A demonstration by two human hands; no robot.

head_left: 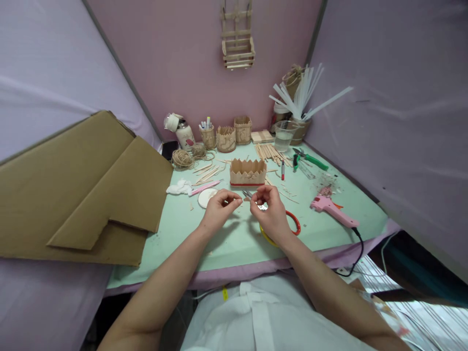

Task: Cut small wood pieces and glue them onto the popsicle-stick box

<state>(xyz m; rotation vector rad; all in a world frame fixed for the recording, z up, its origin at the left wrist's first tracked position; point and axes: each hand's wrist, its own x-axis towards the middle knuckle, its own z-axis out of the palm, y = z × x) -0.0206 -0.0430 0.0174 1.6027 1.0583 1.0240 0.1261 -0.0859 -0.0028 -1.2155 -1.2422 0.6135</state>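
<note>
My left hand (222, 208) hovers over the middle of the table, its thumb and fingertips pinched together. Facing it, my right hand (269, 210) is also closed in a pinch. Whatever either pinch holds is too small to make out. A tiny brown piece (246, 199) shows between the hands, close to the right fingertips. Beneath my right hand lie scissors with red and yellow handles (297, 225), partly hidden by the wrist. Just beyond the hands stands a small wooden-stick box (247, 176) with a zigzag top edge and a red line along its base.
A pink glue gun (334, 210) and green-handled pliers (315, 161) lie on the right. Wooden sticks (272, 153), a red marker (282, 170) and twine (182, 159) are spread behind. To the left are a white disc (205, 198), a pink pen-like tool (204, 188) and large cardboard (91, 195).
</note>
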